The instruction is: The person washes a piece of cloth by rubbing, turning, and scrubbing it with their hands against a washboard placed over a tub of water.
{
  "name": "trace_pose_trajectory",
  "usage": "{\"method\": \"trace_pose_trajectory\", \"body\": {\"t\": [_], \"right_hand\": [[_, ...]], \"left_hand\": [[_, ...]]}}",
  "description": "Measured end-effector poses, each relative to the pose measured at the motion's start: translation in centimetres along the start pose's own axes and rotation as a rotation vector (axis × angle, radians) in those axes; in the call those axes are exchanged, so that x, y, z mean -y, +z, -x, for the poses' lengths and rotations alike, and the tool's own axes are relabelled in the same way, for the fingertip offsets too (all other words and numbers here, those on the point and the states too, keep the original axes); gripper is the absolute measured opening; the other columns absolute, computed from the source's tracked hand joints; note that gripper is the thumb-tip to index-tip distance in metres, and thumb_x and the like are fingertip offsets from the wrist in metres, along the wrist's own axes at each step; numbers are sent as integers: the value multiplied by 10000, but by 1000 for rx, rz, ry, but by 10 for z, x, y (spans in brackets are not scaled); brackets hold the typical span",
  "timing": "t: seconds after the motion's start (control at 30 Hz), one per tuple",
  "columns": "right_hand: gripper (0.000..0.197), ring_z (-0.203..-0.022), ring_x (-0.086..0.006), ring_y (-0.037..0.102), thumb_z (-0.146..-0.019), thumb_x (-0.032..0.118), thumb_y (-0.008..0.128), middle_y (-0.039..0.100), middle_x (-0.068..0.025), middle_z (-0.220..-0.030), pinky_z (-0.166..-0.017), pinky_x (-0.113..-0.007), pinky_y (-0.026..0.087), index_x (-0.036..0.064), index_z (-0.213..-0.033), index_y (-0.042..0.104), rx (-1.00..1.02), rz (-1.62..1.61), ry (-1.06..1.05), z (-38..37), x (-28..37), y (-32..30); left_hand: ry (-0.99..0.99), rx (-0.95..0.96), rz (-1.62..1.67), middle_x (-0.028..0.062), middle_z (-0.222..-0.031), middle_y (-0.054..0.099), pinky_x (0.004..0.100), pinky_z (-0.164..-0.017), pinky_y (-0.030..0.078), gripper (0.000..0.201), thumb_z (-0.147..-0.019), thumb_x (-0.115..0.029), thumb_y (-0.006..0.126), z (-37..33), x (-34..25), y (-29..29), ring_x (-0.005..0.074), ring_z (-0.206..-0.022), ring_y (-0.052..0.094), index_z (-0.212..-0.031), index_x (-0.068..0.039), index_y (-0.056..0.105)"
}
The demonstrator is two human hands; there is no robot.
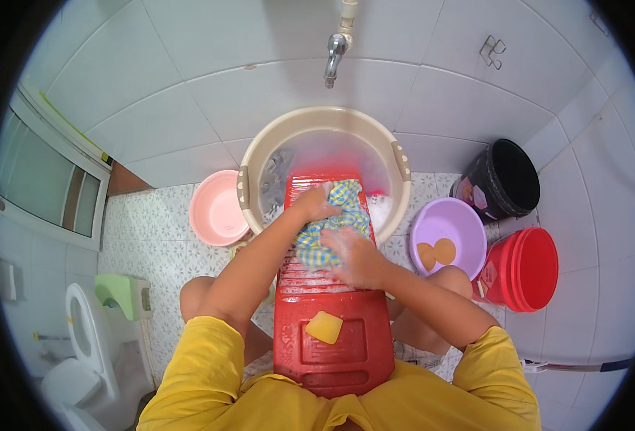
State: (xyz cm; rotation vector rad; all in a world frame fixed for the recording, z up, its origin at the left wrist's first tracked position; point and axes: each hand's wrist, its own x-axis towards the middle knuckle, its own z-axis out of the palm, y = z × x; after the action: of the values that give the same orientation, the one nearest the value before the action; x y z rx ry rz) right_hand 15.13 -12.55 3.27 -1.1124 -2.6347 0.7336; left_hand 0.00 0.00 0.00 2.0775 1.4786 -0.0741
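Observation:
A wet blue, yellow and white checkered cloth lies bunched on the ridges of a red plastic washboard. My left hand is closed on the cloth's upper left part. Lower down, my right hand lies over the cloth with its fingers apart, foam on its skin. Suds run along the ridges below the cloth. A yellow bar of soap rests on the board's smooth near end. The far end of the board leans into a large beige basin holding cloudy water, foam and some greyish fabric.
A pink basin stands left of the beige one. To the right are a purple basin with brown round shapes inside, a black bucket and a red bucket. A tap juts from the wall; a toilet is at left.

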Motion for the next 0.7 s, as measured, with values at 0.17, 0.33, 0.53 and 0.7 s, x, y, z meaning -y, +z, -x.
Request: {"method": "trace_pose_trajectory", "body": {"t": [0.17,0.33,0.53,0.7], "right_hand": [[601,-1179,-307,461,-680,64,634,534,-165,-1185,-1010,-372,368,19,-1255,468,-671,-160,210,10,-20,-8],[560,-1135,-345,488,-687,258,702,512,-227,-1178,-979,-373,386,-20,-1145,537,-364,-689,362,15,-41,-17],[335,-872,-306,520,-736,292,656,545,-163,-973,-812,-416,410,35,-941,590,-497,221,138,7,8,8],[258,-1001,-312,536,-785,242,585,586,-169,-999,-830,-441,434,62,-969,576,-311,371,369,-71,-74,29]], "left_hand": [[-125,-339,747,178,-1336,422,329,-975,384,707,-665,-102,697,24,19,9,313,-1222,440,-1306,-51,404],[367,-402,907,153,-1208,452,345,-963,363,587,-635,-51,704,116,14,2,288,-1128,455,-1179,-46,485],[469,-349,40,147,-1094,449,452,-930,333,570,-620,-228,781,155,-6,24,326,-1082,426,-1091,-62,506],[169,-348,-192,164,-1168,448,517,-913,329,566,-692,-184,697,56,20,30,351,-1161,409,-1197,-87,460]]}}
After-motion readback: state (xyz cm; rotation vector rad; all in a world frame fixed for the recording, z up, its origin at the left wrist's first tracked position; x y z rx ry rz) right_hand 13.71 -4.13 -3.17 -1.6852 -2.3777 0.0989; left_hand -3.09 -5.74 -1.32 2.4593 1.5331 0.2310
